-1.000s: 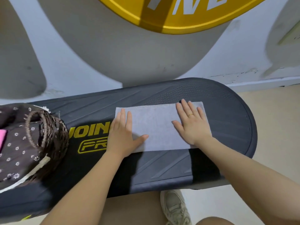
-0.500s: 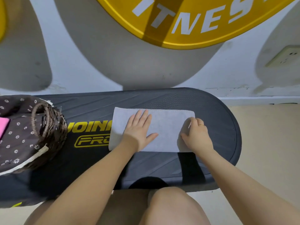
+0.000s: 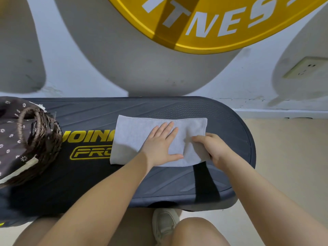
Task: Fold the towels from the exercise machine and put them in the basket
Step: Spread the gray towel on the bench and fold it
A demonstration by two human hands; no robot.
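A light grey towel [image 3: 134, 137], folded to a rectangle, lies on the black platform of the exercise machine [image 3: 229, 132]. My left hand [image 3: 161, 144] presses flat on the towel's middle, fingers spread. My right hand [image 3: 213, 146] pinches the towel's right end and has lifted it a little off the platform, curling it toward the left. The wicker basket [image 3: 42, 139], dark brown with a flowered cloth lining, stands on the platform's left end.
A wall with a grey and yellow painted sign rises just behind the machine. A wall socket [image 3: 305, 67] sits at the right. Beige floor lies to the right of the machine. My knee and shoe [image 3: 165, 226] are below the platform's front edge.
Both hands left their flat positions at the towel's ends. My left hand slid to the middle. My right hand closed on the right end and began lifting it leftward.
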